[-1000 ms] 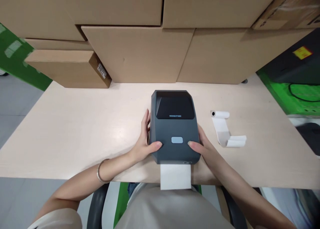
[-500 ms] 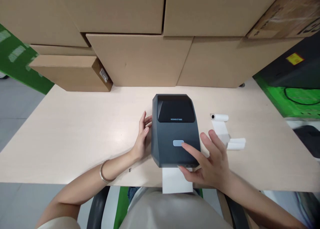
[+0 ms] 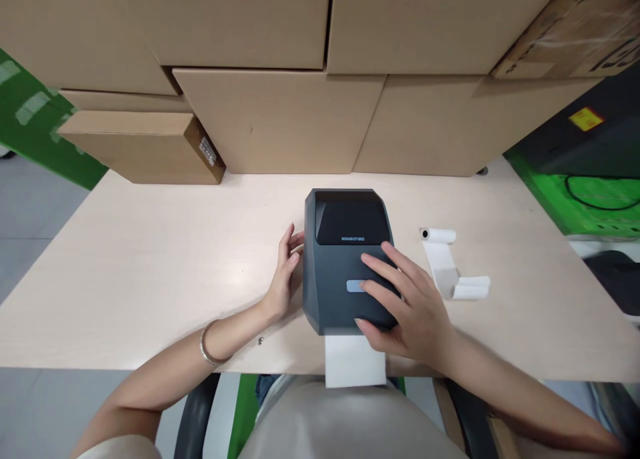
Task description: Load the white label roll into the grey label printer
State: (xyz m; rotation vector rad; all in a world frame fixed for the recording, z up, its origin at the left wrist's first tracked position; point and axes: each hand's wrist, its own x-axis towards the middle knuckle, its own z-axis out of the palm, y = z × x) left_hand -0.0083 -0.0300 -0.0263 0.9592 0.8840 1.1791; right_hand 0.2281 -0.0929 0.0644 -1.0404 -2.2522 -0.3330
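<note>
On the surface (image 3: pixel 165 259) mid-frame, the right hand (image 3: pixel 419 312) has flattened onto the printer (image 3: pixel 334 265), grip spread, seemingly steadier at the button (image 3: pixel 353 286); left hand (image 3: pixel 283 282) alongside, grip apart.

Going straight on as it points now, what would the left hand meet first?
The dark printer, on its left side, most likely; the left hand looks close or touching, depth is unclear.

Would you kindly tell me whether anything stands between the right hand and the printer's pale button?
Nothing visible does: the right hand is over the printer, its index fingertip at the right edge of the pale button.
</note>
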